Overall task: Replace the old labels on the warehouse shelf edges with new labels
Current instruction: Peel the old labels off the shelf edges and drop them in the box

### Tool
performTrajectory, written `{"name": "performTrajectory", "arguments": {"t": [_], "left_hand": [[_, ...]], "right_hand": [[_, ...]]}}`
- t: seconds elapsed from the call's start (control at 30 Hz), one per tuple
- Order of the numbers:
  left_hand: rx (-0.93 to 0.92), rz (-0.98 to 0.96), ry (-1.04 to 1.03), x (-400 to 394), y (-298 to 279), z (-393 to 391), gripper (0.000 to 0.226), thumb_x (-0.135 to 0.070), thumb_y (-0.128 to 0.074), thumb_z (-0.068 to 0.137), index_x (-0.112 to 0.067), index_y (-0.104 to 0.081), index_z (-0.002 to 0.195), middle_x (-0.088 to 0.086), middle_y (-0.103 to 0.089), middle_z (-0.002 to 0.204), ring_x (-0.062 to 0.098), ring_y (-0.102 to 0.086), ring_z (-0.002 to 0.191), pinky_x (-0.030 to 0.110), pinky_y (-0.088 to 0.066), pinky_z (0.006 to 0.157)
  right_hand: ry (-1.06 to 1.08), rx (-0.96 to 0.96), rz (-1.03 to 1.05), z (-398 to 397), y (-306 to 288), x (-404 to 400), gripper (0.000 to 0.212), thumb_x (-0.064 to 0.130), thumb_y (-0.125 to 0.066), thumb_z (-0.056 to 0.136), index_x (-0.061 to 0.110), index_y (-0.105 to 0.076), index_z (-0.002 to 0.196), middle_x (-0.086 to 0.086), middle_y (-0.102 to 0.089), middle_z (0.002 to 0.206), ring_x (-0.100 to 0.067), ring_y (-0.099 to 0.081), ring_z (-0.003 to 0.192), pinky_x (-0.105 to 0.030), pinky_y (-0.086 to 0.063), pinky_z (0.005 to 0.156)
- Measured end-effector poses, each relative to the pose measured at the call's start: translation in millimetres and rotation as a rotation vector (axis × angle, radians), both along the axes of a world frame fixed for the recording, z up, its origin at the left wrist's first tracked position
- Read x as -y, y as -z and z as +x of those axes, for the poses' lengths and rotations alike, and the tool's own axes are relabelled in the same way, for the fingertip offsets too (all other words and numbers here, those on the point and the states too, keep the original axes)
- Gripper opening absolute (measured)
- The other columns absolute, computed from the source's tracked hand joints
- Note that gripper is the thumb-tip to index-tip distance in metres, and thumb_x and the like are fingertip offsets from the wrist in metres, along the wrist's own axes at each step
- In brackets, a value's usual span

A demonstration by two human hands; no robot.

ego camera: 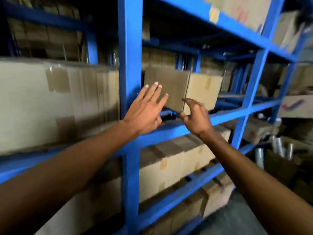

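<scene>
- Label (214, 15): one pale yellow label, blurred, is stuck on the front edge of the upper shelf beam (237, 25), toward the top right, well apart from both hands. Its print cannot be read.
- Nearest the camera, two bare forearms reach in from the bottom corners toward the blue rack.
- Left hand (145, 110) is raised flat, back toward the camera, fingers (155, 89) spread wide and straight, holding nothing. It sits just beside the right edge of the upright post (130, 65), in front of the middle beam (169, 130).
- Right hand (195, 114) is just to the right of the left one, apart from it. Its fingers curl loosely, thumb and forefinger narrowly parted as in a pinch. Whether anything thin sits between them I cannot tell.
- Whether either hand touches the middle beam cannot be told; the picture is motion-blurred.
- Below the middle beam, taped cardboard boxes (169, 167) fill the lower shelves.
- Behind the hands, on the middle shelf, a brown box (184, 89) stands with its corner toward the camera.
- Left of the post, a large taped box (50, 102) fills the middle shelf.
- Far right, beyond the rack, metal cylinders (277, 148) stand upright in an open carton near the floor.
- Farther back, more racks and boxes sit in shadow.
</scene>
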State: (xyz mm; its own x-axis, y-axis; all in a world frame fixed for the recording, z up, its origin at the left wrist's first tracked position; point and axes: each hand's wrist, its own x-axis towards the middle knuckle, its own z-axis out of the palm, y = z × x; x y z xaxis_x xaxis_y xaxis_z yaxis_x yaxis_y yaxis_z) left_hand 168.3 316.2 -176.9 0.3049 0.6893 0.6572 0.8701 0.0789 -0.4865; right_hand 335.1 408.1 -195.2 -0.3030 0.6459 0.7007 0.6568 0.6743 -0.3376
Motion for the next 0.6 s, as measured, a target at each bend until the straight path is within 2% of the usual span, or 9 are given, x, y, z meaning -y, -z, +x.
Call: {"name": "performTrajectory", "arguments": {"t": [0.13, 0.27, 0.4, 0.53, 0.6], "left_hand": [[-0.056, 0.162, 0.036, -1.8, -82.5, 3.5, 0.071, -0.03, -0.051, 0.081, -0.009, -0.024, 0.144, 0.02, -0.018, 0.154, 0.032, -0.009, 0.144, 0.044, -0.003, 0.117], [-0.105, 0.281, 0.016, -13.2, -149.5, 12.1, 0.073, -0.032, -0.053, 0.081, -0.009, -0.024, 0.144, 0.018, -0.019, 0.155, 0.03, -0.01, 0.144, 0.044, -0.005, 0.116], [-0.164, 0.352, -0.021, -31.0, -190.0, 18.1, 0.072, -0.032, -0.054, 0.08, -0.008, -0.026, 0.142, 0.018, -0.022, 0.154, 0.03, -0.013, 0.144, 0.046, -0.007, 0.116], [-0.143, 0.325, -0.147, -70.6, -229.7, 22.8, 0.077, -0.036, -0.053, 0.082, -0.009, -0.017, 0.145, 0.017, -0.014, 0.156, 0.03, -0.007, 0.145, 0.046, -0.002, 0.116], [-0.128, 0.288, -0.254, -85.8, -240.6, 17.8, 0.082, -0.041, -0.051, 0.083, -0.011, -0.009, 0.147, 0.016, -0.005, 0.157, 0.029, 0.0, 0.145, 0.047, 0.002, 0.116]], "right_hand": [[0.088, -0.054, 0.184, 18.0, -94.6, 1.6, 0.048, 0.026, -0.056, 0.086, 0.014, -0.047, 0.132, -0.015, -0.052, 0.134, -0.034, -0.043, 0.124, -0.041, -0.034, 0.104], [0.131, -0.122, 0.299, 37.9, -167.1, -10.0, 0.044, 0.028, -0.055, 0.087, 0.012, -0.051, 0.128, -0.015, -0.059, 0.127, -0.034, -0.052, 0.118, -0.048, -0.041, 0.1], [0.191, -0.128, 0.346, 53.0, -204.1, -39.4, 0.029, 0.027, -0.053, 0.086, 0.009, -0.062, 0.107, -0.02, -0.066, 0.108, -0.038, -0.055, 0.105, -0.044, -0.042, 0.088], [0.178, -0.148, 0.345, 68.0, -234.4, -91.9, 0.035, 0.025, -0.053, 0.087, 0.008, -0.06, 0.115, -0.018, -0.064, 0.118, -0.037, -0.052, 0.112, -0.045, -0.038, 0.095], [0.177, -0.15, 0.347, 71.0, -244.4, -115.1, 0.032, 0.023, -0.052, 0.087, 0.005, -0.062, 0.111, -0.019, -0.064, 0.116, -0.038, -0.053, 0.11, -0.045, -0.038, 0.094]]}}
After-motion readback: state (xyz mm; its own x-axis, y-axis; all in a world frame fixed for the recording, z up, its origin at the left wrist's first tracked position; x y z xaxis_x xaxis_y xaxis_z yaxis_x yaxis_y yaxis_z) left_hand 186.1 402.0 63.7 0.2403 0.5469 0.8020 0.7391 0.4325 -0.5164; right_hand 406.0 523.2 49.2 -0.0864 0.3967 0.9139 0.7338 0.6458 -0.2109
